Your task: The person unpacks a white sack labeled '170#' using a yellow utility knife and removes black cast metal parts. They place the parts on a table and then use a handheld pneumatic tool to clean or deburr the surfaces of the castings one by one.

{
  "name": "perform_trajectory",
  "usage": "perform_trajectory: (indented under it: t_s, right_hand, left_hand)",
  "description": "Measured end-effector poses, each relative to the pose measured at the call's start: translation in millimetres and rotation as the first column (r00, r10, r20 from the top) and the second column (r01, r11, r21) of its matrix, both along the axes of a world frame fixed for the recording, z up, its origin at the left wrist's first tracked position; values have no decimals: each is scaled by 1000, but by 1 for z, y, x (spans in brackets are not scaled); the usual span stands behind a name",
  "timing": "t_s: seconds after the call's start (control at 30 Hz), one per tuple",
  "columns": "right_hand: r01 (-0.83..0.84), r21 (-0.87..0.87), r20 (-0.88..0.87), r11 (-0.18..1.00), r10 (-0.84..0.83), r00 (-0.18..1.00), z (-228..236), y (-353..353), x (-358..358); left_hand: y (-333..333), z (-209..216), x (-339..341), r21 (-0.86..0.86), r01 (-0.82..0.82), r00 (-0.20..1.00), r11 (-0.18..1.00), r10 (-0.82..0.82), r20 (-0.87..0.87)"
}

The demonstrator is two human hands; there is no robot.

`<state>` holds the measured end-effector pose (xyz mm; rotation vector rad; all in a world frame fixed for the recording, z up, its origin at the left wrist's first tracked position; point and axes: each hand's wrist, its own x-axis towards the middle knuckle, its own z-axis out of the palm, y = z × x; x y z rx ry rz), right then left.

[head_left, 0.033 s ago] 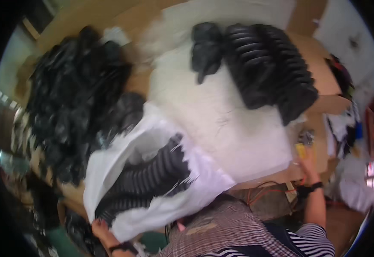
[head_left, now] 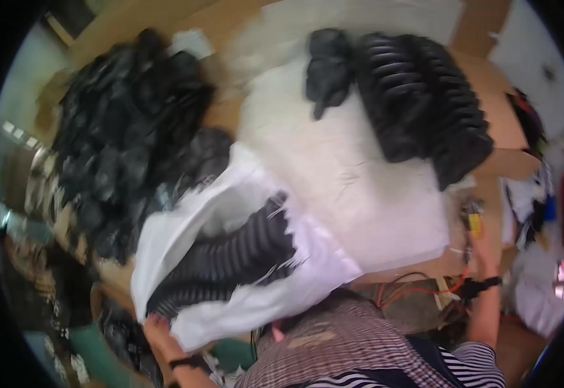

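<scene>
Hands: left on sack (white)

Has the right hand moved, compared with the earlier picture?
Yes: the right hand has moved to the right, farther from the near right corner of the white pad.

Brown tabletop before me, cardboard-like. On my left, big heap of black pieces, white scrap beyond. Across middle, white sheeting; on its far right, two rows of nested black pieces, small black stack just beside. White sack overlaps near edge; I cannot tell how much rests there.
</scene>
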<state>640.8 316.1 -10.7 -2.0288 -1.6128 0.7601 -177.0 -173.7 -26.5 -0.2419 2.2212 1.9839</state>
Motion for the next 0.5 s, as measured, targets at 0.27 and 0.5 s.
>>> perform_trajectory:
  t_s: [0.27, 0.5]
  right_hand:
    - [-685, 430, 262, 588, 645, 718, 107, 46, -202]
    - [-957, 259, 75, -129, 991, -113, 73, -58, -399]
  left_hand:
    - [175, 11, 217, -628, 489, 639, 606, -739, -216]
    - [195, 49, 299, -773, 416, 490, 479, -834, -253]
